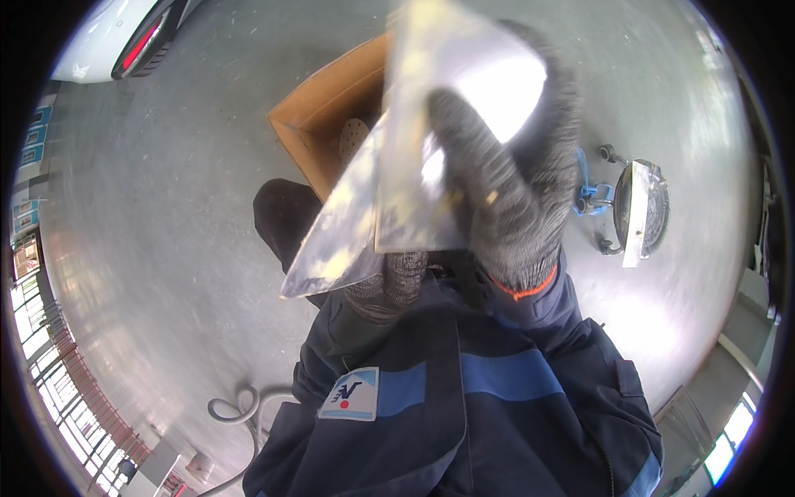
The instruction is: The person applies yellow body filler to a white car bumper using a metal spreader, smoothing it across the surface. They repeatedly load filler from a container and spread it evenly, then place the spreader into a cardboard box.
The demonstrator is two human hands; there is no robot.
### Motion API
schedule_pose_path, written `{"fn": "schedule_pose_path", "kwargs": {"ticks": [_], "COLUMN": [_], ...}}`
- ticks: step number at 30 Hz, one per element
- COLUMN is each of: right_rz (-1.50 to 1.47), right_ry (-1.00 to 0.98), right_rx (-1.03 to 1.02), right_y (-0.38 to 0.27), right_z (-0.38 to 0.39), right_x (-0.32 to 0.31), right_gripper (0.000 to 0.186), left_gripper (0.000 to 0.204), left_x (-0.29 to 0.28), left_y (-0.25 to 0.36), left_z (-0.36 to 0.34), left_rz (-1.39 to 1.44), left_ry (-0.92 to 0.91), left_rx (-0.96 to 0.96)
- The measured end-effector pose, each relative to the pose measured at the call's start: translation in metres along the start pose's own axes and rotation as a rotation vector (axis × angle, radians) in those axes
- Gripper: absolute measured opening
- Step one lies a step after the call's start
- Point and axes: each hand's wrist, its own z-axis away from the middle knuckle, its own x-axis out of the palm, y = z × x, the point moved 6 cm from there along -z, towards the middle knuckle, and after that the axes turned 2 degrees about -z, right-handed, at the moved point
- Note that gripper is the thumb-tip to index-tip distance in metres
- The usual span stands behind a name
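Note:
My right hand (522, 186), in a dark grey knit glove with an orange cuff edge, grips a flat, stiff sheet (402, 178) held up in front of me. Its surface is glossy and smeared with yellowish patches, and a bright glare covers part of it. Below and to the left, a second smeared sheet (335, 236) tapers to a corner. My left hand (393, 282), gloved too, is closed at that sheet's lower edge, its fingers partly hidden. Motion blurs the right hand and the upper part of the first sheet.
Behind the sheets an open cardboard box (319, 91) stands on the grey floor, with a perforated disc (354, 137) inside. To the right is a wheeled stool (654, 211) with a pale strip (636, 215) across it. A hose (248, 406) curls at lower left; a car (108, 41) is at upper left.

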Motion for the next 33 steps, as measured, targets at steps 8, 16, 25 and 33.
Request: {"fn": "schedule_pose_path", "kwargs": {"ticks": [8, 16, 25, 33], "right_rz": [-0.189, -0.320, -0.631, -0.600], "right_ry": [0.149, -0.087, 0.139, -0.003], "right_rx": [-0.111, -0.071, 0.320, 0.187], "right_y": [0.007, -0.015, 0.006, 0.006], "right_z": [0.021, 0.051, 0.027, 0.031], "right_x": [0.013, 0.043, 0.015, 0.005], "right_gripper": [0.053, 0.080, 0.057, 0.064], "left_gripper": [0.043, 0.043, 0.044, 0.044], "left_x": [-0.003, -0.055, -0.015, -0.003], "left_y": [0.001, -0.005, -0.014, -0.018], "left_z": [-0.040, -0.048, -0.067, -0.077], "left_rz": [0.136, 0.282, 1.365, 1.934], "left_ry": [-0.204, -0.071, -0.322, -0.366], "left_rx": [0.016, 0.013, -0.582, -1.129]}}
